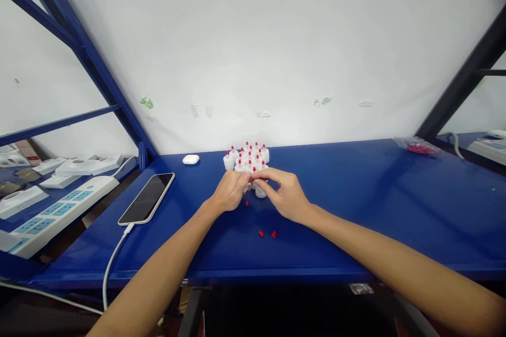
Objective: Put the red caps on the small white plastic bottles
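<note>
My left hand [231, 190] is closed around a small white plastic bottle [246, 188], mostly hidden by the fingers. My right hand [285, 194] pinches at the top of that bottle with thumb and forefinger; what sits between those fingertips is too small and covered to make out. Just behind both hands stand several white bottles [230, 162] with red caps, grouped upright. Another white bottle [260, 192] shows partly under my right fingers. Loose on the table are a red cap [247, 203] below my hands, and two more red caps [261, 234] nearer the front edge.
A phone [147, 199] on a white charging cable [109, 263] lies at left on the blue table [340, 184]. A white earphone case [191, 159] rests near the wall. At the far right is a clear bag of red pieces [422, 147]. Power strips [63, 213] lie beyond the left frame.
</note>
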Demonstrator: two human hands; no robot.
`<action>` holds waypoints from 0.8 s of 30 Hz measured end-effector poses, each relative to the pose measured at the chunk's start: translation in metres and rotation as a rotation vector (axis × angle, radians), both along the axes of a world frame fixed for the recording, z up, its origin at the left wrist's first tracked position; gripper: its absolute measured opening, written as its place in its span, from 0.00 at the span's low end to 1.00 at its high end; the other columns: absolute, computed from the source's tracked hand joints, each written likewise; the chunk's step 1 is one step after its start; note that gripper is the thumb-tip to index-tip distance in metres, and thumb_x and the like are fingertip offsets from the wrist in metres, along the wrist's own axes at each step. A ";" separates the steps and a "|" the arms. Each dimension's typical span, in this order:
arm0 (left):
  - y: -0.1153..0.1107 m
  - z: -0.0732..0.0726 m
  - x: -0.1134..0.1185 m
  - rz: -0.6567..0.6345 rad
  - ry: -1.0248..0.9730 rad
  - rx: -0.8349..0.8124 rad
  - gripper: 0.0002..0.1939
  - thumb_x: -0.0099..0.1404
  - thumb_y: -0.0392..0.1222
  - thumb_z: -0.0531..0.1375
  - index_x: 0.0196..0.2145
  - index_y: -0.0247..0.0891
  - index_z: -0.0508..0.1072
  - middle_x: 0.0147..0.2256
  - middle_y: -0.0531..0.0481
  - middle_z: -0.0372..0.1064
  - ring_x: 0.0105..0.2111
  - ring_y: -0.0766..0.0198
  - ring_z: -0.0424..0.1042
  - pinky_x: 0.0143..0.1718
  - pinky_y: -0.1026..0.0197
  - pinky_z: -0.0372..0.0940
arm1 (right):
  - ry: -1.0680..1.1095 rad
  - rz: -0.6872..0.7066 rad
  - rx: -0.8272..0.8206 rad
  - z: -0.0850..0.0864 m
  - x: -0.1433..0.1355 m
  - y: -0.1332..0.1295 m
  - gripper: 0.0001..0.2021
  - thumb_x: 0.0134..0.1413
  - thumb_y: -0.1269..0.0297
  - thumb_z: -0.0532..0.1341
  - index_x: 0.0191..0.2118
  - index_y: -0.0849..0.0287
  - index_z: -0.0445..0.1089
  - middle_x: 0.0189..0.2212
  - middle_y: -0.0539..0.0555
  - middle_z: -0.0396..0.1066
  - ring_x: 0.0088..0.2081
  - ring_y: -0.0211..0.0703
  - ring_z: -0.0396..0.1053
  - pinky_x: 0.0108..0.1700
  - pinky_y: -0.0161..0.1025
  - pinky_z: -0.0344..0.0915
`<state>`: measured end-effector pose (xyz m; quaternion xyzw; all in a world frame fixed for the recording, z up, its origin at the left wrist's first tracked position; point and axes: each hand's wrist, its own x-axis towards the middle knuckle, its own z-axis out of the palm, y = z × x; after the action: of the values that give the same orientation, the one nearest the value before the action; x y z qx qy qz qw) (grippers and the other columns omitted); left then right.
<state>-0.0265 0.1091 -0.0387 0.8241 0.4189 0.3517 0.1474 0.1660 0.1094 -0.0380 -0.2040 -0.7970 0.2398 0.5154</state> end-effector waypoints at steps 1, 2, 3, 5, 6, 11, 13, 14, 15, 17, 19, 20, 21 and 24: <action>0.000 0.000 0.000 0.004 -0.014 -0.013 0.31 0.74 0.53 0.37 0.21 0.36 0.65 0.18 0.52 0.63 0.22 0.67 0.62 0.28 0.63 0.57 | 0.007 -0.008 -0.019 -0.001 -0.001 -0.001 0.08 0.63 0.66 0.59 0.43 0.56 0.75 0.38 0.53 0.79 0.39 0.42 0.76 0.44 0.41 0.71; 0.000 0.001 0.000 0.005 -0.021 -0.022 0.32 0.74 0.54 0.37 0.21 0.36 0.65 0.18 0.52 0.63 0.21 0.67 0.62 0.28 0.63 0.56 | 0.009 -0.009 -0.033 -0.001 -0.001 -0.001 0.07 0.62 0.66 0.60 0.42 0.56 0.75 0.38 0.53 0.79 0.38 0.42 0.76 0.44 0.41 0.71; -0.001 0.002 0.000 0.001 -0.020 -0.026 0.32 0.74 0.55 0.38 0.21 0.36 0.65 0.18 0.52 0.62 0.21 0.67 0.61 0.27 0.63 0.56 | 0.007 -0.004 -0.040 -0.002 -0.002 -0.002 0.06 0.62 0.66 0.61 0.41 0.56 0.75 0.38 0.53 0.79 0.38 0.42 0.76 0.44 0.41 0.71; -0.002 0.003 0.000 -0.023 -0.002 -0.022 0.32 0.73 0.57 0.40 0.22 0.35 0.66 0.18 0.53 0.61 0.21 0.68 0.60 0.26 0.64 0.55 | 0.004 0.014 -0.026 -0.002 -0.003 -0.003 0.05 0.61 0.66 0.61 0.39 0.56 0.75 0.38 0.53 0.78 0.39 0.42 0.75 0.45 0.41 0.71; -0.002 0.004 0.000 -0.040 0.007 -0.017 0.31 0.73 0.58 0.41 0.23 0.34 0.68 0.19 0.53 0.61 0.21 0.68 0.60 0.26 0.64 0.54 | 0.011 0.022 -0.012 -0.002 -0.004 -0.004 0.04 0.62 0.66 0.61 0.39 0.56 0.75 0.38 0.53 0.78 0.40 0.42 0.75 0.45 0.41 0.70; -0.003 0.004 0.000 -0.115 -0.014 0.002 0.31 0.73 0.57 0.43 0.26 0.32 0.71 0.20 0.54 0.61 0.21 0.69 0.59 0.26 0.64 0.52 | 0.069 0.036 -0.014 -0.001 -0.005 -0.005 0.02 0.60 0.67 0.63 0.36 0.57 0.74 0.36 0.53 0.75 0.38 0.41 0.72 0.42 0.39 0.69; -0.003 0.004 0.000 -0.129 -0.018 0.008 0.31 0.73 0.57 0.43 0.26 0.32 0.71 0.20 0.53 0.61 0.21 0.69 0.59 0.26 0.64 0.52 | 0.074 0.041 -0.052 -0.001 -0.006 -0.005 0.02 0.59 0.67 0.64 0.35 0.57 0.74 0.33 0.52 0.74 0.36 0.40 0.71 0.40 0.38 0.68; -0.003 0.004 -0.001 -0.133 -0.019 0.007 0.31 0.73 0.57 0.43 0.26 0.32 0.71 0.20 0.53 0.61 0.21 0.69 0.59 0.26 0.64 0.52 | 0.077 0.041 -0.068 -0.001 -0.005 -0.005 0.02 0.58 0.68 0.64 0.35 0.57 0.75 0.32 0.51 0.75 0.35 0.40 0.71 0.39 0.38 0.68; -0.003 0.004 -0.001 -0.137 -0.022 0.004 0.31 0.72 0.58 0.43 0.26 0.32 0.71 0.20 0.53 0.62 0.21 0.69 0.59 0.26 0.64 0.52 | 0.079 0.041 -0.080 -0.001 -0.005 -0.005 0.02 0.58 0.68 0.65 0.34 0.57 0.75 0.32 0.51 0.75 0.34 0.40 0.72 0.39 0.38 0.68; -0.003 0.004 -0.001 -0.140 -0.031 -0.003 0.31 0.72 0.58 0.44 0.26 0.32 0.72 0.20 0.53 0.62 0.21 0.69 0.60 0.26 0.64 0.53 | 0.075 0.036 -0.091 0.000 -0.005 -0.006 0.02 0.57 0.67 0.65 0.35 0.57 0.75 0.32 0.51 0.77 0.34 0.40 0.73 0.39 0.38 0.68; -0.004 0.005 -0.001 -0.143 -0.029 -0.008 0.31 0.72 0.58 0.44 0.27 0.32 0.72 0.20 0.53 0.62 0.21 0.69 0.60 0.26 0.64 0.53 | 0.058 0.027 -0.092 0.000 -0.005 -0.006 0.02 0.57 0.67 0.64 0.35 0.57 0.76 0.33 0.52 0.78 0.34 0.41 0.74 0.40 0.38 0.68; -0.004 0.006 0.000 -0.140 -0.018 -0.006 0.30 0.72 0.58 0.45 0.27 0.32 0.72 0.21 0.53 0.62 0.22 0.69 0.59 0.26 0.64 0.53 | 0.044 0.026 -0.090 -0.001 -0.005 -0.006 0.02 0.58 0.67 0.64 0.35 0.57 0.76 0.33 0.52 0.78 0.34 0.41 0.74 0.40 0.38 0.69; -0.004 0.006 0.000 -0.137 -0.002 -0.002 0.29 0.71 0.57 0.46 0.27 0.32 0.71 0.21 0.53 0.61 0.22 0.69 0.58 0.27 0.64 0.53 | 0.032 0.024 -0.086 -0.001 -0.005 -0.005 0.03 0.58 0.68 0.63 0.35 0.57 0.76 0.33 0.52 0.78 0.34 0.41 0.74 0.40 0.38 0.69; -0.005 0.008 0.001 -0.139 0.019 0.007 0.25 0.70 0.55 0.49 0.28 0.32 0.72 0.21 0.54 0.60 0.22 0.69 0.57 0.27 0.64 0.52 | 0.019 0.015 -0.054 -0.004 -0.006 -0.004 0.04 0.58 0.69 0.62 0.37 0.57 0.75 0.33 0.51 0.77 0.34 0.39 0.73 0.39 0.38 0.68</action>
<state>-0.0257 0.1038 -0.0309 0.8549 0.3608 0.3345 0.1645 0.1600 0.1054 -0.0416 -0.2097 -0.7869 0.2668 0.5153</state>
